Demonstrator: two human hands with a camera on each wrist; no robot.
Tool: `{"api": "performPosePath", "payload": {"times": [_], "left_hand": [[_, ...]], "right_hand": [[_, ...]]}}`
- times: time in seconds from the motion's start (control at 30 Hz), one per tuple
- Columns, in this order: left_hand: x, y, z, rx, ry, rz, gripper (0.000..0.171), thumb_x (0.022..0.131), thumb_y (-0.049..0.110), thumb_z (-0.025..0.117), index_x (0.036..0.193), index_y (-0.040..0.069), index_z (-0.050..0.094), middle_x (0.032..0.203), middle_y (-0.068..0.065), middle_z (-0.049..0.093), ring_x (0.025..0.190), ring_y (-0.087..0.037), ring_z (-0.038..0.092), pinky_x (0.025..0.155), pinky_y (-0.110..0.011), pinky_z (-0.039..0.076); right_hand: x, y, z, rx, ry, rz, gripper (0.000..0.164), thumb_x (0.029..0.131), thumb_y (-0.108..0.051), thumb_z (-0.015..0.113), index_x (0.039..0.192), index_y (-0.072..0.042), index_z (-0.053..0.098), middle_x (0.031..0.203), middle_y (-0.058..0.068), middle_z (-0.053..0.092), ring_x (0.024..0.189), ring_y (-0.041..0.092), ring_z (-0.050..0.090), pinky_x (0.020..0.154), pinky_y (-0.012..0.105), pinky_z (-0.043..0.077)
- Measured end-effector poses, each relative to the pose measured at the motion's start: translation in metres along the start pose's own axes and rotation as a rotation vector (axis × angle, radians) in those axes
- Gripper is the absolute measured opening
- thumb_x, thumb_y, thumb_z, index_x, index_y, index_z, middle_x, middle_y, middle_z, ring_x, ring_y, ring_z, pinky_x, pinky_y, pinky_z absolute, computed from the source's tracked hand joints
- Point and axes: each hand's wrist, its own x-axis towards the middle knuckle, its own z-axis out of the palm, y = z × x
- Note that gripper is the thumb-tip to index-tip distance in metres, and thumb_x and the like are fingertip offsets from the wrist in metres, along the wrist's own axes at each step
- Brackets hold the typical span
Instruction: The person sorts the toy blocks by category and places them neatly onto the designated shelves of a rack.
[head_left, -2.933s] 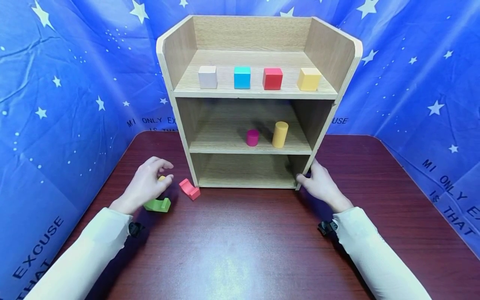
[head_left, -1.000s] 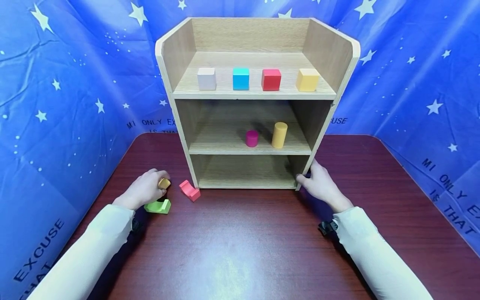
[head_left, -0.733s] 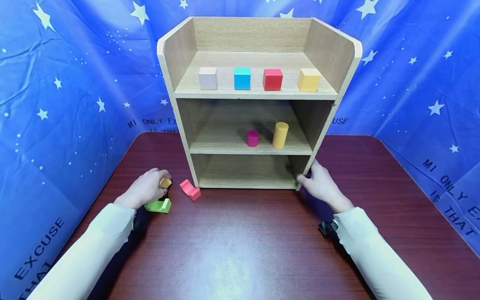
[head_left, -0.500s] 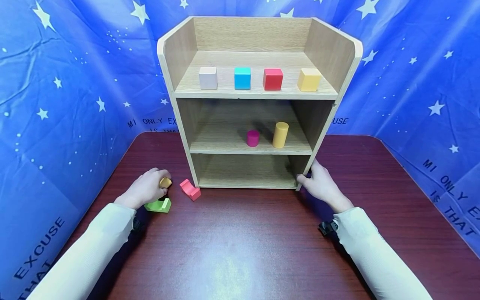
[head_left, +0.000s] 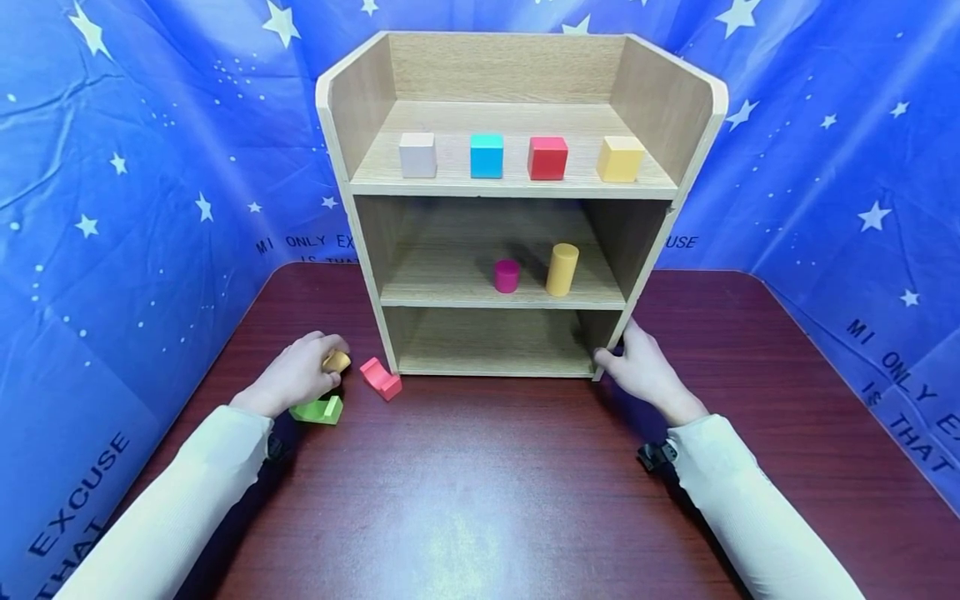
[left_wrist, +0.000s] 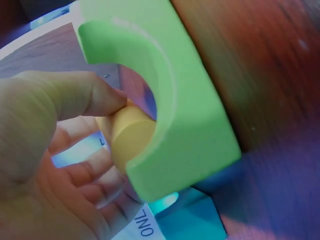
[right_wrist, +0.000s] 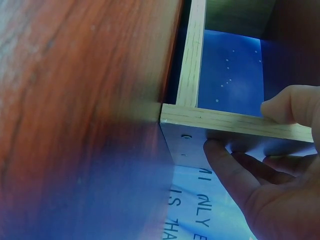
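Note:
My left hand pinches a small yellow block with a rounded side low over the table, left of a wooden shelf unit. In the left wrist view the thumb presses one side of this yellow block, fingers behind it. A green block with a curved cutout stands close in front there and covers part of it. Beside the hand lies a red block with a curved notch. My right hand grips the unit's right side panel, thumb on the inner face, fingers along the outer face.
White, blue, red and yellow cubes line the top shelf. A magenta cylinder and a taller yellow cylinder stand on the middle shelf. A teal block shows beyond the green one.
My left hand has come down from hovering with parted fingers and taken the yellow block, then shifted slightly away and right with it. The right hand keeps its grip on the panel.

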Motion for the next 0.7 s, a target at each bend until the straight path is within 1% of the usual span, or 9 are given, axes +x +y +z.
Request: {"api": "performPosePath", "payload": {"times": [0.13,0.33,0.5,0.7], "left_hand": [[0.000,0.003,-0.001,-0.010,0.014,0.012,0.036,0.075,0.006,0.070,0.110,0.006,0.063,0.090,-0.009,0.055,0.078,-0.025,0.053,0.069,-0.043,0.045],[-0.002,0.009,-0.003,-0.010,0.035,0.030,0.037,0.076,0.007,0.069,0.112,0.007,0.063,0.092,-0.008,0.055,0.079,-0.024,0.053,0.069,-0.044,0.044],[-0.003,0.015,-0.003,-0.006,0.070,0.050,0.037,0.075,0.007,0.069,0.111,0.007,0.063,0.090,-0.007,0.054,0.076,-0.022,0.052,0.065,-0.040,0.042],[-0.004,0.024,-0.004,-0.035,0.084,0.081,0.038,0.075,0.006,0.069,0.113,0.006,0.063,0.091,-0.007,0.054,0.076,-0.022,0.051,0.067,-0.036,0.042]], "right_hand": [[0.000,0.000,0.000,0.004,-0.001,0.002,0.044,0.084,-0.010,0.060,0.124,0.002,0.043,0.103,0.022,0.063,0.100,0.033,0.058,0.086,0.047,0.043],[0.000,0.000,0.000,0.005,0.005,-0.002,0.042,0.084,-0.009,0.059,0.122,0.002,0.043,0.101,0.021,0.063,0.095,0.032,0.058,0.083,0.046,0.044],[0.000,0.000,0.000,0.006,0.002,-0.006,0.043,0.085,-0.009,0.059,0.123,0.002,0.043,0.102,0.021,0.063,0.097,0.032,0.058,0.084,0.046,0.044],[0.000,0.000,0.000,0.003,0.001,-0.001,0.042,0.085,-0.009,0.059,0.122,0.002,0.044,0.101,0.021,0.064,0.096,0.032,0.058,0.083,0.046,0.044]]}}
